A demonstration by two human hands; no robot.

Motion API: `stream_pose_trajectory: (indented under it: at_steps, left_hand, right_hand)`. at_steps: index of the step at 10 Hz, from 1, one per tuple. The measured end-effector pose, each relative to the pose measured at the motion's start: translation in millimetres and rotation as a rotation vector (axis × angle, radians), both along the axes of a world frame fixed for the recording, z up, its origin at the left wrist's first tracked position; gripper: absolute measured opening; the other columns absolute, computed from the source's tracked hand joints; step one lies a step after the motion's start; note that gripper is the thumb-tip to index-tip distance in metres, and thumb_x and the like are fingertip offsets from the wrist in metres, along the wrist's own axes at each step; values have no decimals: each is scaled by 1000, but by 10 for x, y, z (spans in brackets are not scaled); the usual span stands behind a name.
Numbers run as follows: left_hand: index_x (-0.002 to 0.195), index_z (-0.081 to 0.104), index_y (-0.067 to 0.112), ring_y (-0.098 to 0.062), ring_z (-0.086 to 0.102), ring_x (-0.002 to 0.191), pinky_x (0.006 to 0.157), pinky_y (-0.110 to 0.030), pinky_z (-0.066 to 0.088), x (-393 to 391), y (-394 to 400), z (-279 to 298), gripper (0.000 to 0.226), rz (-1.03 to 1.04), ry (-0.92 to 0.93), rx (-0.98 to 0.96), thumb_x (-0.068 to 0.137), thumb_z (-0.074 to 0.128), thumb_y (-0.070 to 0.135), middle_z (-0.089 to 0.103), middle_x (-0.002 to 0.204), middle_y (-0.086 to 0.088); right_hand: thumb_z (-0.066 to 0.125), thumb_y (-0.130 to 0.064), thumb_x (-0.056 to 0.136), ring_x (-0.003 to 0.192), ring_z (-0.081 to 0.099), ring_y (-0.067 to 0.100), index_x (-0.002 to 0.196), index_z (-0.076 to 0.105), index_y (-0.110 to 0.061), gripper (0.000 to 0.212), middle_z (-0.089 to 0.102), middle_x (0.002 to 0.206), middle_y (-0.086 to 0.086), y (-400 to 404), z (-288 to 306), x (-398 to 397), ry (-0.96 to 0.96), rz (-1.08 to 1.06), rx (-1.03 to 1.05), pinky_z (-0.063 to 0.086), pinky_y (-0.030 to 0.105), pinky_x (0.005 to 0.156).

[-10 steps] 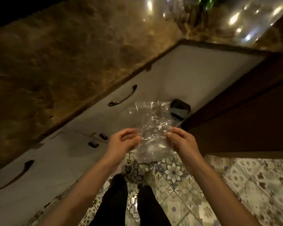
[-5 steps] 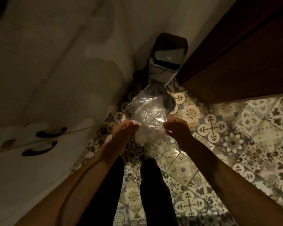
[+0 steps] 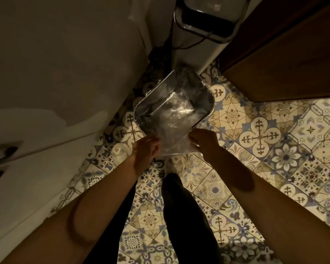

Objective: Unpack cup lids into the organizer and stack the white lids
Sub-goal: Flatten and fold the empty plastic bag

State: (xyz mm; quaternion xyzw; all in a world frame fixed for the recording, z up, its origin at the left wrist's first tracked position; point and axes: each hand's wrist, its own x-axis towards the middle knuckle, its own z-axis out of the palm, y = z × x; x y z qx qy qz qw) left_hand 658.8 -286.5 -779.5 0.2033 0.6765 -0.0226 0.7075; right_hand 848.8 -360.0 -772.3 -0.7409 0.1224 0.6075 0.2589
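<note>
A clear, crinkled plastic bag [image 3: 172, 128] hangs between my hands above the floor. My left hand [image 3: 145, 151] pinches its near left edge. Pinching the near right edge is my right hand [image 3: 204, 140]. The bag looks empty, and no cup lids or organizer are in view. Under and behind the bag is a dark rounded bin opening [image 3: 141, 121] with a black liner, seen partly through the plastic.
A white upright unit with a dark top [image 3: 208, 18] and a cable stands behind the bin. White cabinet doors with dark handles [image 3: 6, 151] run along the left, and a brown wooden panel [image 3: 286, 60] is on the right. Patterned floor tiles [image 3: 259, 138] and my dark trouser legs fill the foreground.
The view has tilted from the stone counter down to the floor. My hands have carried the bag forward, over the dark bin opening, and the bin now looks much closer.
</note>
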Motion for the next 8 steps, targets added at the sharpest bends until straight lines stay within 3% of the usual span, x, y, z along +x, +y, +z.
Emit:
stream_pose_trajectory:
  at_steps: [1, 2, 3, 4, 5, 6, 7, 8]
  left_hand:
    - [141, 48, -1, -32, 54, 129, 111, -41, 38, -38, -68, -56, 42, 36, -15, -33, 100, 53, 7, 46, 151, -24]
    - [140, 51, 7, -34, 43, 141, 107, -42, 41, -48, -92, -29, 43, 141, -4, -78, 101, 52, 25, 46, 152, -17]
    - [139, 52, 15, -29, 56, 128, 105, -45, 45, -81, -73, 62, 47, 214, -55, -122, 101, 48, 42, 56, 143, -11]
    - [127, 61, 22, -25, 62, 113, 102, -46, 46, -105, -31, 160, 48, 229, -70, -156, 96, 45, 54, 65, 130, -7]
    - [119, 64, 24, -27, 60, 116, 101, -47, 44, -150, -15, 316, 47, 285, -134, -213, 93, 45, 58, 64, 127, -7]
    - [124, 63, 24, -29, 59, 120, 107, -50, 42, -183, -10, 548, 52, 290, -157, -188, 93, 45, 60, 64, 128, -8]
    - [117, 66, 21, -26, 63, 108, 94, -44, 47, -170, 4, 890, 47, 263, -159, -148, 94, 45, 57, 67, 120, -7]
    - [108, 64, 12, -23, 61, 84, 69, -32, 43, -135, -9, 1335, 48, 170, -143, -25, 88, 49, 53, 65, 107, -11]
  right_hand:
    - [61, -4, 97, 99, 59, 22, 79, 59, -22, 25, 61, 91, 1, 14, -56, -25, -22, 11, -23, 52, 48, 106]
    - [64, -9, 98, 99, 60, 26, 90, 66, -11, 9, 65, 100, 10, 20, 71, -41, 34, -133, -26, 50, 49, 106]
    - [70, -24, 96, 100, 64, 30, 123, 65, -2, 35, 66, 109, 18, -12, 173, -34, 72, -186, 7, 47, 51, 108]
    - [67, -42, 97, 112, 68, 31, 122, 65, -10, 41, 69, 126, 16, -37, 292, -14, 103, -199, 3, 54, 48, 101]
    - [64, -50, 96, 98, 69, 22, 115, 67, -15, 41, 68, 130, 12, -78, 447, -5, 120, -191, 16, 57, 37, 76]
    - [62, -52, 96, 94, 68, 20, 124, 66, -13, 48, 67, 130, 11, -112, 671, 3, 121, -181, 53, 55, 34, 71]
    - [60, -50, 97, 98, 67, 20, 120, 66, -14, 43, 66, 132, 11, -120, 966, -2, 109, -152, 98, 55, 42, 86]
    - [62, -48, 97, 105, 67, 20, 129, 63, -10, 50, 65, 134, 14, -125, 1345, -50, 65, -138, 145, 56, 36, 80]
